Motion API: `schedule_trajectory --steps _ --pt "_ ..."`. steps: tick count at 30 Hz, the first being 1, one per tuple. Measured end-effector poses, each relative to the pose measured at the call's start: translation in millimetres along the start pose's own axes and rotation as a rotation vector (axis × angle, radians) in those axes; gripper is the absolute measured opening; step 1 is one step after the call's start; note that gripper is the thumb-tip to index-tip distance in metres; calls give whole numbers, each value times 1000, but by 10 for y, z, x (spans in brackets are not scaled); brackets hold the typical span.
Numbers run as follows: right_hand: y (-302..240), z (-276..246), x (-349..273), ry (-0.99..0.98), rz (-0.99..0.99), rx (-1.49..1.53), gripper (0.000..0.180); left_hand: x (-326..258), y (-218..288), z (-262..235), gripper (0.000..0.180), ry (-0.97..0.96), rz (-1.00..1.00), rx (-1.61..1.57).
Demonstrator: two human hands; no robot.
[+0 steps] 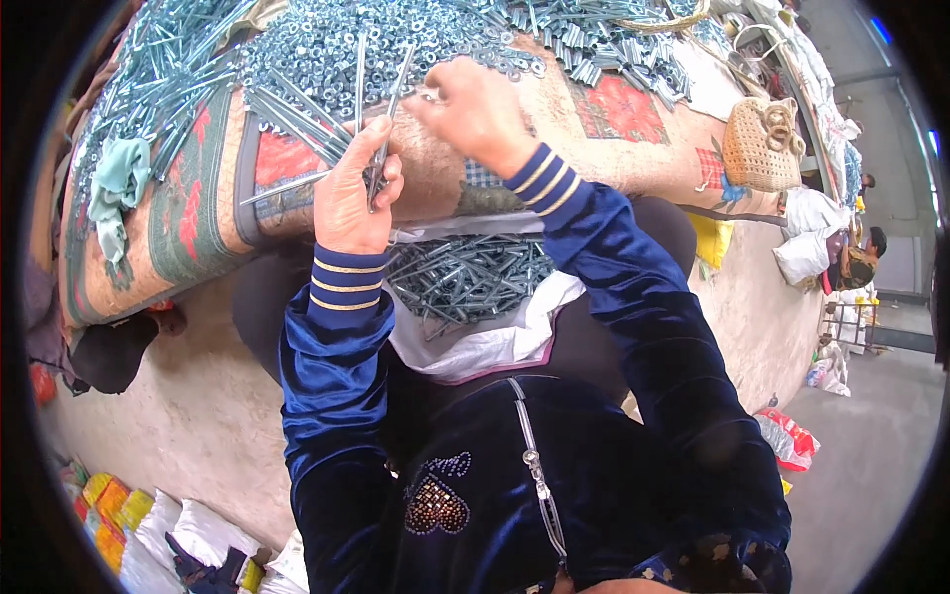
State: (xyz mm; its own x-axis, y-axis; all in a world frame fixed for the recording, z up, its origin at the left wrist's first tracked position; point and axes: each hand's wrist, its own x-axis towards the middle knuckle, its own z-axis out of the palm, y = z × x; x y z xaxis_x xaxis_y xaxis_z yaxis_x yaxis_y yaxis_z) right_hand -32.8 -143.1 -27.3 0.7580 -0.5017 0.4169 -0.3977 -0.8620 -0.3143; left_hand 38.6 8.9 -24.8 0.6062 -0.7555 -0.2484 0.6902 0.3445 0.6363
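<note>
My left hand (354, 193) is closed round a few long thin metal bolts (397, 84), which stick up past its fingers. Just right of them is my right hand (477, 111), fingers curled together beside the bolt shafts; what they hold, if anything, is hidden. More long bolts (297, 121) lie on the patterned cloth behind my left hand. A large heap of small silvery nuts (327, 61) spreads beyond both hands. Below them, in my lap, a white sack (475, 354) lies opened around a pile of metal bolt pieces (465, 277).
Long bolts (163, 84) are heaped at the far left, near a pale green cloth (119, 188). Short metal tubes (594, 45) pile up at the far right. A woven basket (760, 144) stands at the table's right edge. Other people (866, 259) sit farther right.
</note>
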Motion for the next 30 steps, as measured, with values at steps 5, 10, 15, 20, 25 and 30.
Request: schedule_trajectory --steps 5,10,15,20,25,30 --pt "172 39 39 16 -222 -190 21 4 -1 -14 16 -19 -32 -28" --pt "458 -355 81 -246 175 647 22 -13 -10 12 17 -47 -138 45" --pt "485 -666 39 -480 301 1314 22 -33 -63 12 15 -102 -253 75" --pt "586 -837 -67 -480 221 1115 21 -33 -123 123 13 -116 -247 229" --pt "305 -767 -201 -539 389 1139 13 -62 -133 144 16 -142 -193 218" --pt "41 -615 -374 -497 390 1308 18 -49 -192 147 19 -142 -140 244"
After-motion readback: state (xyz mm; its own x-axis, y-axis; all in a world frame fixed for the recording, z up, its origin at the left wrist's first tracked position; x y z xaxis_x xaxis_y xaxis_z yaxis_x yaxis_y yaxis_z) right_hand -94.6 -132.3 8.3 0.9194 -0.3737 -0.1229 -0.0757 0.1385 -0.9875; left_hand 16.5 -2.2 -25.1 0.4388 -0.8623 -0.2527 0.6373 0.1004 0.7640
